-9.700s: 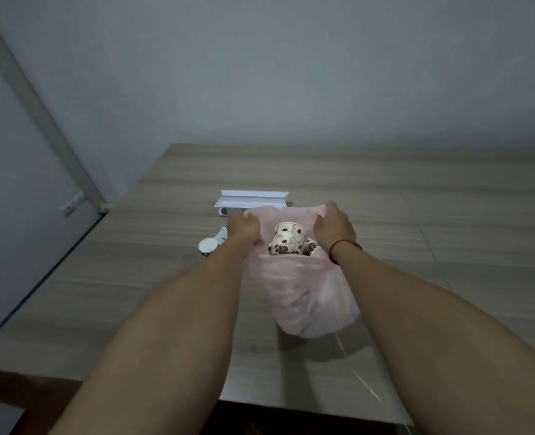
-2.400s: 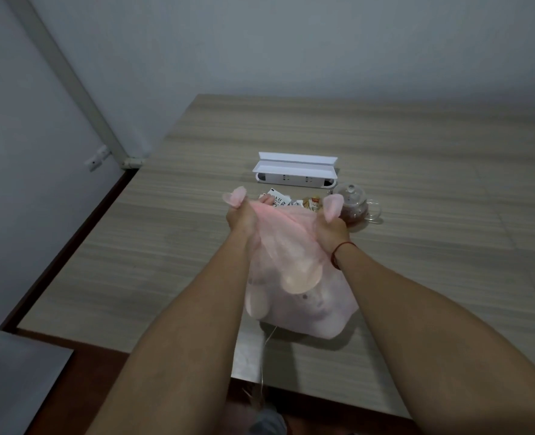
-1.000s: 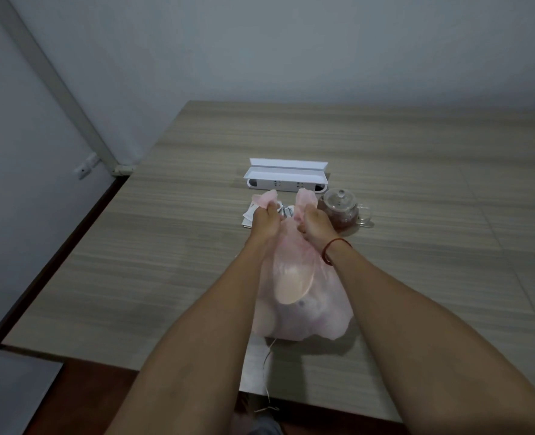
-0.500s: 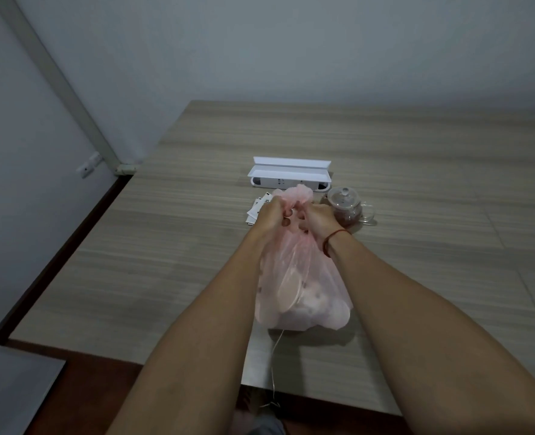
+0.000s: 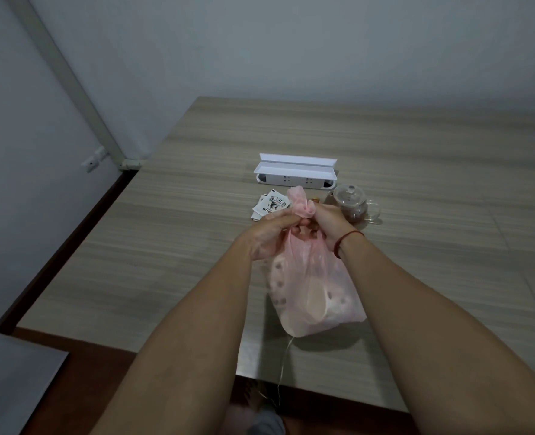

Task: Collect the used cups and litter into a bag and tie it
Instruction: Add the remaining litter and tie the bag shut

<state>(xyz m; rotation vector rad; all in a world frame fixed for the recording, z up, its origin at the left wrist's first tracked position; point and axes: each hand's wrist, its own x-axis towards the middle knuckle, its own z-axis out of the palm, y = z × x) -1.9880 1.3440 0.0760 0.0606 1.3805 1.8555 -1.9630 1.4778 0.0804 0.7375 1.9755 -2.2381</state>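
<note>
A thin pink plastic bag point(image 5: 310, 296) stands on the wooden table point(image 5: 416, 158) near its front edge. Spotted paper cups show faintly through its side. My left hand point(image 5: 267, 232) and my right hand point(image 5: 326, 222) are both closed on the bag's neck. The two handles are bunched together into a twisted tuft point(image 5: 300, 204) that sticks up above my fingers. A red cord circles my right wrist. A thin string hangs from the bag's bottom over the table edge.
Behind the bag lie several printed sachets point(image 5: 271, 205), a white socket box with its lid up point(image 5: 296, 174), and a small glass teapot point(image 5: 352, 204) with dark liquid. The table's left edge meets a gap beside the wall.
My hands came together from the bag's spread mouth to its middle. The handles went from apart to gathered and twisted into one tuft. The bag's neck is now narrow.
</note>
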